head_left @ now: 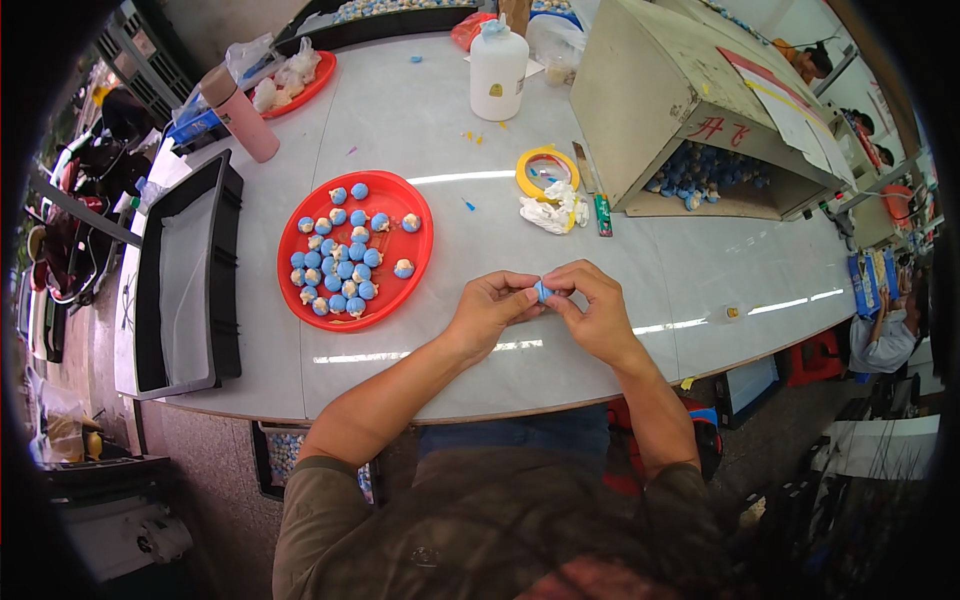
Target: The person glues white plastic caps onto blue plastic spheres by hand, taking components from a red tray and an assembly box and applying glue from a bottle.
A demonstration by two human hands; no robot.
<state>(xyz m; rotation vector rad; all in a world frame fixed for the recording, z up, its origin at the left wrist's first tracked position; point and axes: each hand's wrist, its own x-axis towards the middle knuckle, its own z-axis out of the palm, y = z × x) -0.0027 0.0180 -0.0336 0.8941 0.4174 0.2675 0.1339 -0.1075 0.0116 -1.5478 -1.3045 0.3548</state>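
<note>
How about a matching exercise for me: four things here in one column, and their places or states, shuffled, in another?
1. Small blue piece
2. Red plate
3. Black tray
4. Yellow tape roll

A. Farthest left of the four
B. Beside crumpled white material
C. Pinched between left hand and right hand
D. Bearing many blue-and-cream balls

Pairs: 1-C, 2-D, 3-A, 4-B

Blue piece partly hidden
</note>
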